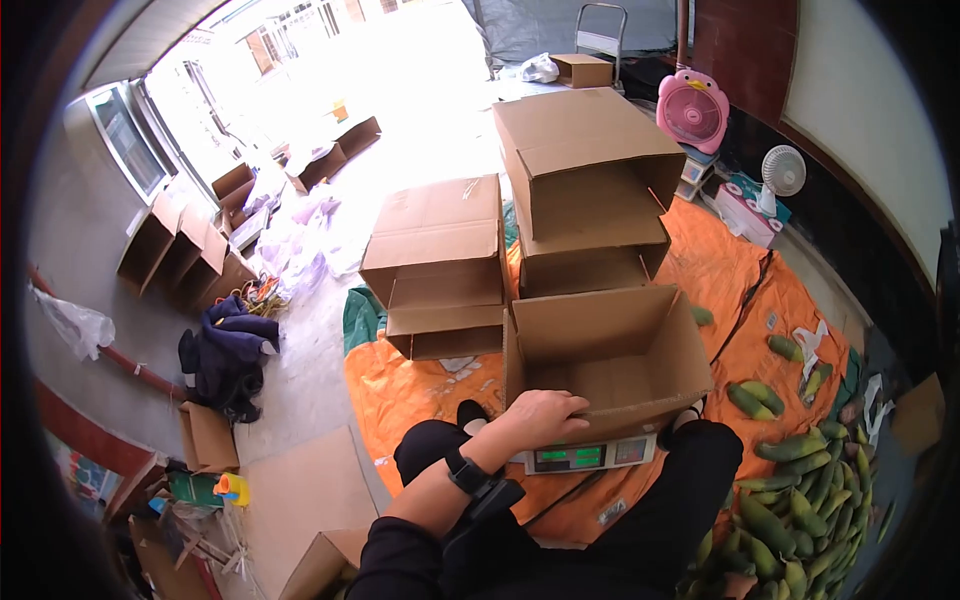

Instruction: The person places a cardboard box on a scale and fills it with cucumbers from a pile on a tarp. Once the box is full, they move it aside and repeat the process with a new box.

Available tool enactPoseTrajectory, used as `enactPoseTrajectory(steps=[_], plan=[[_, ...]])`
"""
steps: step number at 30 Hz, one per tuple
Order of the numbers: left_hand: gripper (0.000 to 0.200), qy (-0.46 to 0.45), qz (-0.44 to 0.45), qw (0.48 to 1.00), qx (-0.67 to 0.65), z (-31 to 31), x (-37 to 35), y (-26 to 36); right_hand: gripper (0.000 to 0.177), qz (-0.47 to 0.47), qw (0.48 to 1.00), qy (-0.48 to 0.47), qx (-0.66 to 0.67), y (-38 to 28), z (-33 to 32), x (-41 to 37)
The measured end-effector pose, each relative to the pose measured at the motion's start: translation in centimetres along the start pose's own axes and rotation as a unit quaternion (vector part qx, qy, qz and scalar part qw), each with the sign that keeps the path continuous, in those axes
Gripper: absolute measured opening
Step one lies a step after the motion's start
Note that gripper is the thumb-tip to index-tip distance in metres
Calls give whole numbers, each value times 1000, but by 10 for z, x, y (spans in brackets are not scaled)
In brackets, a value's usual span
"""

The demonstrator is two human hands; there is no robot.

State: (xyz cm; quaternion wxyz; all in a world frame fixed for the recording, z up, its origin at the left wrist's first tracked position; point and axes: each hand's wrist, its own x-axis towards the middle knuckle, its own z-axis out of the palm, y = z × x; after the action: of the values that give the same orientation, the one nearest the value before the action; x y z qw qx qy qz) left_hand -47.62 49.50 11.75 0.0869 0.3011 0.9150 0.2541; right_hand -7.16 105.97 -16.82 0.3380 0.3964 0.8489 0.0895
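My left hand (545, 418), a black watch on its wrist, has its fingers bent over the near rim of an open cardboard box (610, 330). That box looks bare inside and stands on a digital scale (590, 457) with green lit displays, between my legs. To the right lies a heap of long green radishes (815, 500). At the bottom edge, a small skin-toned patch (738, 585) beside the heap may be part of my right hand; its fingers cannot be made out.
More cardboard boxes (435, 240) are stacked ahead on an orange tarp (715, 240). A few loose radishes (755, 398) lie on it. A pink fan (692, 112) and a white fan (783, 172) stand at the back right. Dark clothing (235, 345) and plastic bags (310, 235) lie left.
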Motion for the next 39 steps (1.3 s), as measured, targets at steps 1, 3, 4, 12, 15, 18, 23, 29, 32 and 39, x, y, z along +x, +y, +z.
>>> enactPoseTrajectory(steps=[1, 3, 4, 12, 15, 18, 23, 29, 32, 39], plan=[[35, -4, 0, 1000, -1, -1, 1, 0, 56, 84, 977, 42, 189, -13, -15, 4], [35, -4, -3, 1000, -4, -1, 2, 0, 86, 154, 916, 111, 355, -50, -50, 4], [35, -1, 1, 1000, -5, -1, 2, 0, 89, 78, 909, 151, 380, -66, -72, -8], [34, 19, 16, 999, -22, -4, 5, -2, 78, -167, 779, 398, 455, -125, -282, -76], [33, 43, 25, 998, -43, -7, 5, -2, 74, -254, 713, 470, 454, -135, -378, -114], [32, 63, 27, 995, -74, -9, 7, -4, 68, -346, 645, 515, 447, -154, -463, -177], [32, 80, -14, 969, -232, -18, 12, -4, 67, -538, 441, 578, 427, -204, -518, -236], [35, 130, -71, 887, -436, -16, 16, -12, 70, -723, 357, 443, 392, -289, -517, -273], [39, 139, -91, 845, -509, -28, 14, -16, 66, -760, 407, 365, 352, -332, -513, -278], [62, 43, -146, 880, -450, -23, 22, -20, 66, -767, 568, 269, 130, -410, -465, -221]])
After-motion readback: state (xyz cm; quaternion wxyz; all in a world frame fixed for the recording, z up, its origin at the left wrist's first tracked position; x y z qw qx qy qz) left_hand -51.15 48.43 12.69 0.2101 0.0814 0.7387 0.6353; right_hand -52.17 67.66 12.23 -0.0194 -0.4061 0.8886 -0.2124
